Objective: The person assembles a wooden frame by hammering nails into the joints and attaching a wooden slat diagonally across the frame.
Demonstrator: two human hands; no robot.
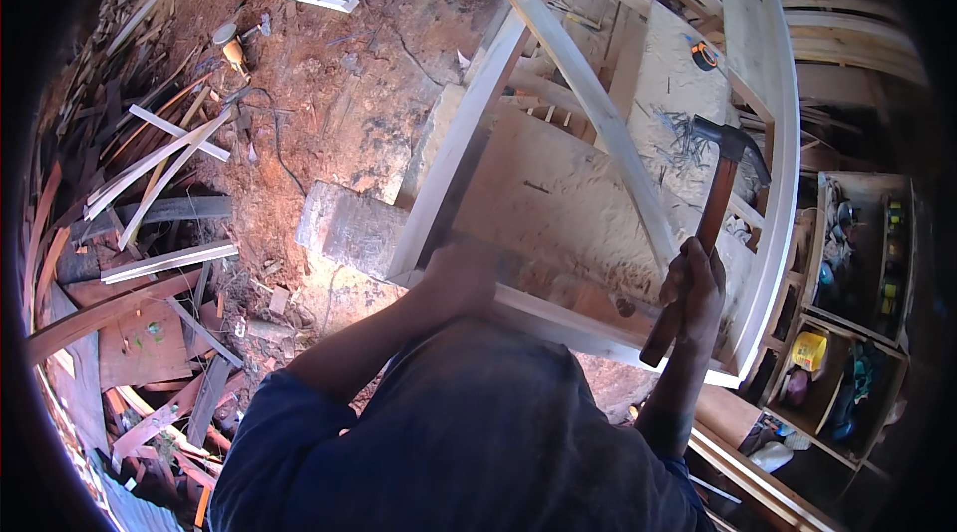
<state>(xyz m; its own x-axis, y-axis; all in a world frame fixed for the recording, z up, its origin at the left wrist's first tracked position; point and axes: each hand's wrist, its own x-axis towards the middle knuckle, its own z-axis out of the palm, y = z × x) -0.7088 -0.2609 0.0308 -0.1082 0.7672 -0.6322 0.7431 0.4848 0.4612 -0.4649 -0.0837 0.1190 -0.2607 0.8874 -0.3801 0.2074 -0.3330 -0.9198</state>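
Note:
My right hand is wrapped round the wooden handle of a claw hammer, raised with its dark metal head up and away from me. My left hand is by the near left corner of a pale wooden frame; its fingers are dim and smeared, so what they hold does not show. A diagonal wooden brace crosses the frame. Inside the frame, a heap of loose nails lies on a dusty board, near the hammer's head.
An orange and black tape measure sits beyond the nails. Scrap wood is piled at the left. A yellow tool with a dark cord lies on the earth floor. At the right stands a compartmented wooden box of small items.

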